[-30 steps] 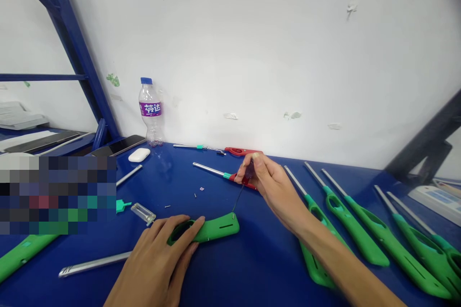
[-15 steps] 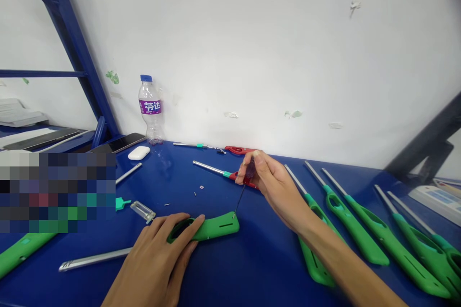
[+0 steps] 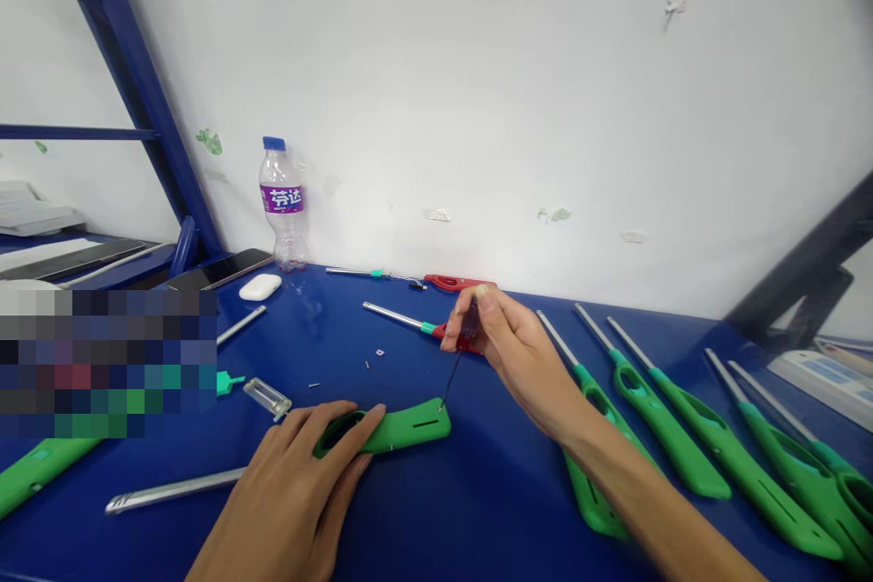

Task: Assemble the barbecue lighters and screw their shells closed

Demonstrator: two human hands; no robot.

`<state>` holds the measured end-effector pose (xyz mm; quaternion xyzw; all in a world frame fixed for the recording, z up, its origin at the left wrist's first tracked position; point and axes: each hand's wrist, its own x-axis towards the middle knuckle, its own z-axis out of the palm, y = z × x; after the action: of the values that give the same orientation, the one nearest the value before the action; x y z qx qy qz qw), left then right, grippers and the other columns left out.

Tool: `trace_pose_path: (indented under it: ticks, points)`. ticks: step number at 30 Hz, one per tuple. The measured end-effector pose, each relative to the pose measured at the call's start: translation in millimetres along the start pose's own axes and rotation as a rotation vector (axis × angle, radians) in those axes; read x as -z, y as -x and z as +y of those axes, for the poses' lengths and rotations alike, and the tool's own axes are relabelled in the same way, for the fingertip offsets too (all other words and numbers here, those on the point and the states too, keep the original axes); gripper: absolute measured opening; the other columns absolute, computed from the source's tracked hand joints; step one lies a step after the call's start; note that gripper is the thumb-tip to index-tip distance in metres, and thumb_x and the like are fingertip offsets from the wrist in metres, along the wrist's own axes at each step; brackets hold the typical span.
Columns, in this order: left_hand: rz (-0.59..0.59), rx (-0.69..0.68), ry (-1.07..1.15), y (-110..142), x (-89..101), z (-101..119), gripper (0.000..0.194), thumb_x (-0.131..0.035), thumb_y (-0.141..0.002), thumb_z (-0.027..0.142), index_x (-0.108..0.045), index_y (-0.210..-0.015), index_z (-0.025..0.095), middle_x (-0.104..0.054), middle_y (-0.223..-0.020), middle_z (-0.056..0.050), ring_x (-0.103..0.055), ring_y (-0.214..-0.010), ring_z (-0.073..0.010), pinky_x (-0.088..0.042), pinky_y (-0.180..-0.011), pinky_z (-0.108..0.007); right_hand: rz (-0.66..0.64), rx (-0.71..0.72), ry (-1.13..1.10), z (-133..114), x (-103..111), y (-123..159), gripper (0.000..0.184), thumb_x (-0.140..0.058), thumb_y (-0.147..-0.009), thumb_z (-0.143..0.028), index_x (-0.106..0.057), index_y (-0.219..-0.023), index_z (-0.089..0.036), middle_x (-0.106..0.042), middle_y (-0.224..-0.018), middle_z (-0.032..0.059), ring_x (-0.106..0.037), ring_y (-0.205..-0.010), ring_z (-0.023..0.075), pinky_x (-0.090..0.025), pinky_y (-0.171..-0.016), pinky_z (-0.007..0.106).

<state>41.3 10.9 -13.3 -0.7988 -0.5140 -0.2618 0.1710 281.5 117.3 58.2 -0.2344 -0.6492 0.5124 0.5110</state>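
My left hand (image 3: 300,473) is closed over the front of a green lighter handle (image 3: 413,427), pressing it to the blue tabletop. A metal lighter tube (image 3: 177,489) sticks out to the left from under that hand. In my right hand (image 3: 515,346) is a screwdriver (image 3: 451,378), its dark handle mostly hidden by my fingers. The thin shaft slants down, and its tip meets the screw spot near the handle's right end. A clear fuel tank (image 3: 268,398) and a small screw (image 3: 314,385) lie behind my left hand.
Several green long-nosed lighters (image 3: 672,432) lie on the right. A red lighter (image 3: 396,316) and red casing (image 3: 454,282) lie towards the wall. A bottle (image 3: 283,205), white case (image 3: 260,287) and phone (image 3: 222,270) stand or lie at back left. The left side is pixelated.
The view has shifted slightly. Both hands keep nearly the same pose, with the screwdriver tip still at the handle's right end.
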Motion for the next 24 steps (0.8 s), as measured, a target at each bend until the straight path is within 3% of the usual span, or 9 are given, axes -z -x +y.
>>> trace_pose_path:
  ticks: [10,14,19,21,24]
  points:
    - [-0.013,0.015,0.019,-1.2,1.5,0.3,0.040,-0.046,-0.110,0.037,-0.064,-0.145,0.033,-0.076,-0.124,-0.002,-0.073,-0.106,-0.0235,-0.061,-0.087,-0.036,-0.037,-0.025,0.047,-7.5,-3.7,2.3,0.034,-0.054,-0.111,-0.051,-0.068,-0.099,-0.022,-0.069,-0.093,0.0005,-0.071,-0.085,0.0137,-0.056,-0.082,0.029]
    - [-0.027,0.021,0.016,-1.0,0.1,0.8,0.040,-0.047,-0.110,0.036,-0.061,-0.147,0.034,-0.075,-0.125,-0.002,-0.073,-0.108,-0.0237,-0.061,-0.087,-0.036,-0.035,-0.006,0.084,-10.8,-5.7,1.8,0.022,-0.061,-0.108,-0.044,-0.071,-0.111,-0.026,-0.072,-0.091,-0.0003,-0.071,-0.085,0.0150,-0.057,-0.083,0.031]
    - [-0.012,0.015,0.017,0.2,0.1,1.2,0.039,-0.047,-0.110,0.038,-0.062,-0.146,0.034,-0.075,-0.124,-0.001,-0.073,-0.107,-0.0232,-0.061,-0.087,-0.036,0.027,0.058,0.183,-15.7,-11.0,4.0,0.014,-0.080,-0.095,-0.037,-0.077,-0.087,-0.026,-0.071,-0.087,-0.0015,-0.064,-0.076,0.0133,-0.051,-0.072,0.027]
    - [-0.004,0.007,0.014,0.2,0.1,1.1,0.038,-0.047,-0.110,0.038,-0.062,-0.145,0.033,-0.076,-0.123,-0.002,-0.073,-0.106,-0.0232,-0.061,-0.086,-0.036,0.032,0.076,0.213,-18.1,-11.7,5.5,0.013,-0.077,-0.097,-0.039,-0.080,-0.093,-0.027,-0.074,-0.094,-0.0006,-0.066,-0.081,0.0143,-0.052,-0.075,0.028]
    - [0.007,0.006,0.009,-0.2,-0.4,0.5,0.039,-0.046,-0.111,0.037,-0.062,-0.145,0.033,-0.075,-0.122,-0.002,-0.073,-0.105,-0.0232,-0.061,-0.085,-0.036,-0.015,0.061,0.213,-19.3,-9.5,6.4,0.026,-0.060,-0.108,-0.042,-0.082,-0.110,-0.028,-0.078,-0.109,0.0027,-0.072,-0.102,0.0184,-0.055,-0.089,0.032]
